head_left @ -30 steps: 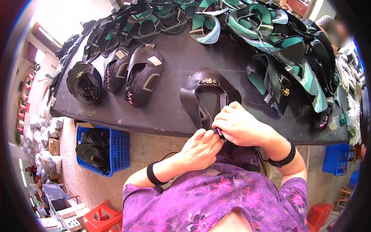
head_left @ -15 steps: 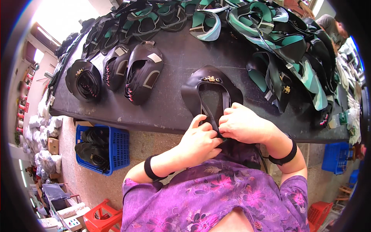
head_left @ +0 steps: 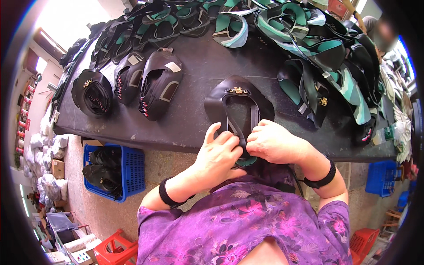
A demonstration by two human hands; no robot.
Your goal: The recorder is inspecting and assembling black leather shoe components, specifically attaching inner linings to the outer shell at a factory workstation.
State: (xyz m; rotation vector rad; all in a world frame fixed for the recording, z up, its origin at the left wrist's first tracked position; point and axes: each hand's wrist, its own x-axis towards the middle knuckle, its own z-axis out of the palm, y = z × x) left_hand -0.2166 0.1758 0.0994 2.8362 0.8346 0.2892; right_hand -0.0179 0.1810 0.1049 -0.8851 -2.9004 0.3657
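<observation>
Holding looped black leather shoe upper (head_left: 215,105) with gold metal ornament (head_left: 237,90) in left hand (head_left: 218,154) and right hand (head_left: 274,142), at edge of black bench (head_left: 192,92); seemingly pinching narrowly.

The scene is brightly lit, strongest at the upper left, where a white glare (head_left: 73,20) burns out all detail. A pale sheen spreads over the dark bench (head_left: 194,88), and soft highlights sit on the black shoe upper (head_left: 238,83) by the hands (head_left: 216,152), which look fairly sharp. Fisheye distortion bows the bench's edge, the rim falls away into black, bluish fringing tints the right border, and a person's head (head_left: 384,35) is blurred
</observation>
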